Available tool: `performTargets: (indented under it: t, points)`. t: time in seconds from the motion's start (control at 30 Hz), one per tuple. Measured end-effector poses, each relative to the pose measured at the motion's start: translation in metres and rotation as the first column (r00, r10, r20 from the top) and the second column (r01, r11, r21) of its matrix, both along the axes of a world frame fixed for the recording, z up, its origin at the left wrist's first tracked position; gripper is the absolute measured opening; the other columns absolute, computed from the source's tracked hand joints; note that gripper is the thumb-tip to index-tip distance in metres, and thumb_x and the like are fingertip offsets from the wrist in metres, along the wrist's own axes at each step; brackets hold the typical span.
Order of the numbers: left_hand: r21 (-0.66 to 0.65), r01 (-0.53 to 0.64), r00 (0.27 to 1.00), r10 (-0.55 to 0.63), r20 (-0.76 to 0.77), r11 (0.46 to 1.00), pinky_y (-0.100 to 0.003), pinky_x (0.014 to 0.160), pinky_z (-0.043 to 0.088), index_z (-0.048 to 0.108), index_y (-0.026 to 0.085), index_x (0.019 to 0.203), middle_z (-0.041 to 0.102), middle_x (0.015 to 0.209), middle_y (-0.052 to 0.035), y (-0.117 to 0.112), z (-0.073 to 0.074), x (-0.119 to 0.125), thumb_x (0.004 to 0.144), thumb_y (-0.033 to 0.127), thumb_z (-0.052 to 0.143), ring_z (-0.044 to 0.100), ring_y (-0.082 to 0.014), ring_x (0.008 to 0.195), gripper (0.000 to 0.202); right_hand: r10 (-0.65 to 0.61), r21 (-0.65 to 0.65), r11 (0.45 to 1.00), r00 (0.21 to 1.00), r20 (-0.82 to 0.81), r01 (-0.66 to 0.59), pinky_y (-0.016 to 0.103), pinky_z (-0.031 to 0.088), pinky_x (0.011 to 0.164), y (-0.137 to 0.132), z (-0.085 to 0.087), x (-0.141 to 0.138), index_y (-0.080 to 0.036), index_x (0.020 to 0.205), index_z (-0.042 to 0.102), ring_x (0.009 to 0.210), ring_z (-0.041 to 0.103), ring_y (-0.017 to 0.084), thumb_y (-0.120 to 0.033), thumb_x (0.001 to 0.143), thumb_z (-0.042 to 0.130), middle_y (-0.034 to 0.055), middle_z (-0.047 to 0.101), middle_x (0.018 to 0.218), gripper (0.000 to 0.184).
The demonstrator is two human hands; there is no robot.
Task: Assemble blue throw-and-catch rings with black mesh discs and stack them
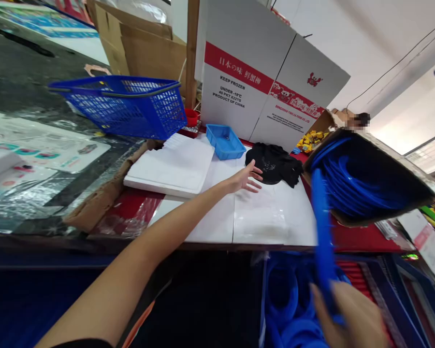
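My left hand [245, 178] reaches across the white sheets [261, 217] on the table, fingers spread and open, just short of a black cloth bundle [275, 164]. My right hand [355, 316] is low at the bottom right, closed round a blue strip [321, 232] that rises from it, blurred by motion. A cardboard box [373, 174] full of coiled blue tubing lies tilted at the right. More blue coils [290, 309] sit below the table edge.
A blue shopping basket [126, 104] stands at the back left, a small blue tray [225, 141] beside a white foam slab [174, 166]. A large white "Keep Frozen" carton [261, 72] stands behind. Yellow pieces [310, 141] lie by the box. Plastic-wrapped sheets [32, 159] cover the left.
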State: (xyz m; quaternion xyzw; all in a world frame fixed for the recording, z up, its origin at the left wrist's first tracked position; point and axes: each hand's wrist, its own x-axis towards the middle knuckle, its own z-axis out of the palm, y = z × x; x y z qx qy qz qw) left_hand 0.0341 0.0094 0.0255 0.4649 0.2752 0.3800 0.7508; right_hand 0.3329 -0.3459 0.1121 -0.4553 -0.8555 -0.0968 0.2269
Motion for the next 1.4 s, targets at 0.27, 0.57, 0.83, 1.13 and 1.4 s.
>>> performTargets:
  t: [0.27,0.57,0.83,1.13,1.4]
  points:
    - [0.278,0.069,0.854,0.087,-0.512,0.958,-0.034,0.069,0.061,0.059,0.021,0.132,0.075,0.113,-0.0108,0.006,0.008,-0.044,0.085,0.049,0.084,0.075,-0.0220,0.073,0.060,0.537,-0.130,0.830,0.713,0.451,-0.543,0.037,0.043,0.051,0.110,-0.081,-0.118,-0.003,0.128,0.069,0.059,0.062,0.021,-0.009,0.101,0.052,0.0050,0.069,0.073,0.033]
    - [0.609,0.320,0.459,0.443,-0.770,0.726,-0.041,0.107,0.051,0.069,0.022,0.137,0.072,0.135,-0.0149,0.007,-0.012,-0.040,0.098,0.036,0.067,0.067,-0.0349,0.125,0.041,-0.168,-0.136,0.982,0.931,-0.323,0.130,0.038,0.058,0.084,0.359,-0.069,-0.033,-0.018,0.124,0.075,0.090,0.070,0.024,-0.035,0.105,0.052,0.0129,0.075,0.110,0.034]
    - [0.665,0.366,0.094,0.685,-0.723,0.651,-0.050,0.101,0.050,0.067,0.017,0.132,0.065,0.134,-0.0239,-0.022,0.003,-0.027,0.101,0.034,0.070,0.060,-0.0436,0.127,0.036,-0.243,-0.229,0.955,0.939,-0.243,0.187,0.043,0.053,0.095,0.428,-0.138,0.017,-0.017,0.104,0.077,0.099,0.066,0.027,-0.027,0.101,0.054,0.0151,0.073,0.109,0.026]
    - [0.376,0.302,-0.231,0.450,-0.863,0.876,-0.045,0.091,0.056,0.071,0.005,0.125,0.068,0.123,-0.0299,-0.051,0.011,-0.014,0.098,0.009,0.056,0.072,-0.0399,0.110,0.031,-0.242,-0.180,0.959,0.961,-0.135,0.217,0.041,0.045,0.098,0.435,-0.143,0.005,-0.018,0.107,0.075,0.106,0.059,0.029,-0.025,0.105,0.052,0.0147,0.069,0.110,0.024]
    - [0.520,0.533,0.186,0.507,-0.842,0.668,-0.044,0.109,0.052,0.051,0.022,0.157,0.057,0.155,-0.0185,-0.029,0.017,-0.022,0.103,0.036,0.063,0.061,-0.0365,0.138,0.057,-0.179,0.041,0.976,0.900,-0.397,0.212,0.048,0.046,0.109,0.418,-0.118,0.021,-0.020,0.102,0.070,0.116,0.061,0.031,-0.032,0.107,0.047,0.0160,0.070,0.118,0.027]
